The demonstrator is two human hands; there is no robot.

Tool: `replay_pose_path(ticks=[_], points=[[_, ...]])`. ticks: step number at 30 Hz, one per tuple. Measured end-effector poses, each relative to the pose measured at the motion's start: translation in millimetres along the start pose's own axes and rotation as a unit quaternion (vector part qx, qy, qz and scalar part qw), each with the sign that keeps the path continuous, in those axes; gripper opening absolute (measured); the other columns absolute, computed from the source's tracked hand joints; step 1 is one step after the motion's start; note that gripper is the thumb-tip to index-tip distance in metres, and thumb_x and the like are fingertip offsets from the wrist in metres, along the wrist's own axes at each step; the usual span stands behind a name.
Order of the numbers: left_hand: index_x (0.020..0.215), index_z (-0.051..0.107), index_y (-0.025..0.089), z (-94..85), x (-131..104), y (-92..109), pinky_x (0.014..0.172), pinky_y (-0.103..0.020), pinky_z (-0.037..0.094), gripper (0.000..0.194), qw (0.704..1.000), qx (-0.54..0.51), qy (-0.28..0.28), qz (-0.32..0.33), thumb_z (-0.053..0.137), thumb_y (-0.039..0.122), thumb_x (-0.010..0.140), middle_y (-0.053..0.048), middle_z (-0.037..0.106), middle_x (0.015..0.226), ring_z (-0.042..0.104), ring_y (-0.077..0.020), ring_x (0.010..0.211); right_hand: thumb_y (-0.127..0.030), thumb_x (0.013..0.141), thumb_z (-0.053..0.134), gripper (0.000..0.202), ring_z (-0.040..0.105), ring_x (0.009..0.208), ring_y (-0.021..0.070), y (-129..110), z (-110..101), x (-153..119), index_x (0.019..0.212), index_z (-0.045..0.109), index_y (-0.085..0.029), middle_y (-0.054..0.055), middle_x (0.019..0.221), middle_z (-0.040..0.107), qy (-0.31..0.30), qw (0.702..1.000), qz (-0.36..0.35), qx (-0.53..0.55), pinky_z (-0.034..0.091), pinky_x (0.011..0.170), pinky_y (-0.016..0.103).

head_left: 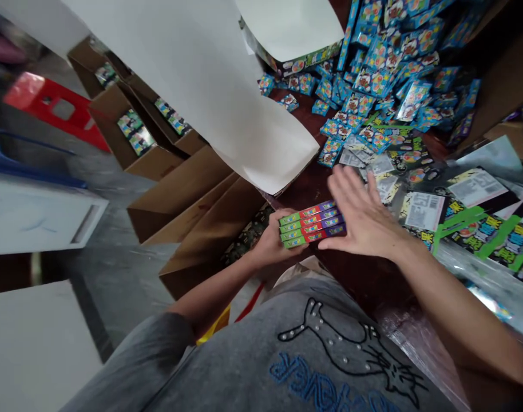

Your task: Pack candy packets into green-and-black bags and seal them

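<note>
Near my waist, my left hand (272,240) is closed around the left end of a stack of small candy boxes (312,224). Several thin boxes lie one on another, their narrow sides banded green, red and purple. My right hand (364,220) is flat with fingers stretched out, its palm side at the stack's right end; whether it presses on the boxes I cannot tell. Beyond that hand lies a heap of small blue candy boxes (373,80) on the dark red table (304,177). Printed black and green packaging sheets (471,223) spread to the right.
Large white card sheets (261,131) reach across the table's left side. Open cardboard boxes (193,200) stand on the floor at left, some holding small packs. A red plastic stool (55,109) and a white surface (38,214) are farther left. Clear plastic wrap (416,337) lies at lower right.
</note>
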State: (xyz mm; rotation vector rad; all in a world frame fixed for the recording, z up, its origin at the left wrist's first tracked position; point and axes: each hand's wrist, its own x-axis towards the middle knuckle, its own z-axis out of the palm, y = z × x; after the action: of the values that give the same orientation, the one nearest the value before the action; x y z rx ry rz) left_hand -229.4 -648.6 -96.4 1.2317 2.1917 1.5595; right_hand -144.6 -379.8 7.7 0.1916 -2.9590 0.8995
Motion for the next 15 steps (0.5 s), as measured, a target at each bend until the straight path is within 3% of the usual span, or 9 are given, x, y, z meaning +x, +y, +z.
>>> replay_pose_path(ticks=[1, 3, 5, 6, 8, 10, 12, 15], points=[[0.142, 0.037, 0.028, -0.1, 0.7, -1.3, 0.107, -0.050, 0.059, 0.086, 1.000, 0.003, 0.000, 0.008, 0.091, 0.055, 0.082, -0.014, 0.061, 0.135, 0.068, -0.0290, 0.127, -0.076, 0.081, 0.081, 0.122, 0.025, 0.170, 0.0465, -5.8, -0.7, 4.7, 0.174, 0.031, -0.015, 0.022, 0.181, 0.031, -0.030, 0.997, -0.049, -0.048, 0.000, 0.139, 0.071], [0.143, 0.037, 0.027, -6.8, 4.4, 0.6, 0.107, -0.049, 0.059, 0.090, 0.999, 0.012, -0.010, 0.031, 0.091, 0.062, 0.081, -0.016, 0.062, 0.135, 0.068, -0.0305, 0.127, -0.055, 0.086, 0.084, 0.096, 0.054, 0.151, 0.0456, -13.0, -0.2, 13.6, 0.165, 0.046, -0.014, 0.023, 0.160, 0.061, -0.103, 0.983, -0.102, -0.113, 0.021, 0.135, 0.072], [0.149, 0.038, 0.024, -22.9, 11.0, 8.5, 0.112, -0.052, 0.055, 0.103, 0.997, 0.034, -0.019, 0.061, 0.088, 0.077, 0.076, -0.020, 0.058, 0.143, 0.064, -0.0354, 0.135, -0.046, 0.092, 0.078, 0.070, 0.070, 0.128, 0.0409, -12.4, -2.5, 20.0, 0.151, 0.059, -0.013, 0.021, 0.137, 0.074, -0.146, 0.972, -0.113, -0.144, 0.047, 0.120, 0.062], [0.154, 0.037, 0.023, -33.0, 15.2, 13.6, 0.117, -0.055, 0.052, 0.107, 0.996, 0.053, -0.010, 0.072, 0.081, 0.084, 0.078, -0.023, 0.055, 0.149, 0.059, -0.0379, 0.141, -0.048, 0.095, 0.075, 0.061, 0.072, 0.120, 0.0387, -9.1, -6.9, 22.5, 0.145, 0.063, -0.014, 0.019, 0.130, 0.076, -0.147, 0.972, -0.111, -0.147, 0.054, 0.110, 0.057], [0.163, 0.034, 0.021, -52.0, 26.0, 21.9, 0.126, -0.058, 0.042, 0.101, 0.989, 0.119, 0.041, 0.073, 0.064, 0.085, 0.091, -0.024, 0.048, 0.160, 0.050, -0.0396, 0.151, -0.058, 0.096, 0.071, 0.059, 0.073, 0.112, 0.0370, 0.4, -23.8, 29.1, 0.138, 0.064, -0.017, 0.018, 0.126, 0.076, -0.091, 0.981, -0.104, -0.135, 0.059, 0.097, 0.051], [0.166, 0.037, 0.020, -63.0, 39.8, 22.1, 0.130, -0.057, 0.033, 0.079, 0.971, 0.223, 0.078, 0.038, 0.057, 0.067, 0.105, -0.022, 0.049, 0.165, 0.045, -0.0381, 0.155, -0.068, 0.093, 0.068, 0.067, 0.073, 0.110, 0.0379, 8.0, -48.0, 41.9, 0.139, 0.063, -0.019, 0.018, 0.127, 0.075, 0.012, 0.988, -0.093, -0.124, 0.058, 0.093, 0.051], [0.155, 0.055, 0.021, -64.9, 54.2, 12.5, 0.132, -0.058, 0.027, 0.054, 0.944, 0.326, 0.046, -0.013, 0.059, 0.047, 0.108, -0.018, 0.061, 0.158, 0.048, -0.0376, 0.155, -0.073, 0.090, 0.068, 0.075, 0.071, 0.114, 0.0403, 7.6, -70.8, 62.3, 0.141, 0.061, -0.018, 0.019, 0.129, 0.073, 0.091, 0.982, -0.094, -0.133, 0.057, 0.093, 0.053], [0.124, 0.076, 0.023, -63.0, 66.1, -6.3, 0.131, -0.060, 0.021, 0.027, 0.919, 0.388, -0.042, -0.061, 0.054, 0.031, 0.111, -0.011, 0.079, 0.132, 0.066, -0.0326, 0.135, -0.067, 0.089, 0.073, 0.076, 0.070, 0.119, 0.0405, -10.0, -85.1, 100.8, 0.143, 0.060, -0.015, 0.020, 0.131, 0.072, 0.078, 0.974, -0.124, -0.174, 0.055, 0.097, 0.052]])
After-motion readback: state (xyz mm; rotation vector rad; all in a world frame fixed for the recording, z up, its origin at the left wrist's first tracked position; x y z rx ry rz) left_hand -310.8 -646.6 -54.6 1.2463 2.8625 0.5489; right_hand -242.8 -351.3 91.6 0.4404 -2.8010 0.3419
